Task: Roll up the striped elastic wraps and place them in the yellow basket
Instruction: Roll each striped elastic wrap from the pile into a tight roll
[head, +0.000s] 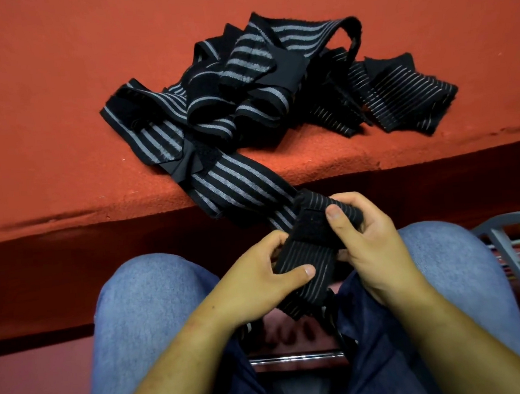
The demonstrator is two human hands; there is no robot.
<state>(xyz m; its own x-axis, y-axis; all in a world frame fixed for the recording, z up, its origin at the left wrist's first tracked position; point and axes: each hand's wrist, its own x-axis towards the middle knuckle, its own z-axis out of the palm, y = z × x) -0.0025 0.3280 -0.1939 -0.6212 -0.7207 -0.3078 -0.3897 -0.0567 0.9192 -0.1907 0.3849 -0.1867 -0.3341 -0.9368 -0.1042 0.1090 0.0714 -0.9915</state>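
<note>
While the wrap (305, 262) is pinched by both hands (253, 279) (373, 243), its long tail runs up-left toward the pile (243, 97).

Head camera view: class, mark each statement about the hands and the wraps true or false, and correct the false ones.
1. The left hand and right hand both grip a striped wrap. True.
2. A pile of wraps lies on the red surface. True.
3. The pile of wraps is neatly rolled. False: the wraps lie loose and tangled.
4. The right hand rests flat on the red surface. False: its fingers curl round the striped wrap, below the surface's edge.
</note>
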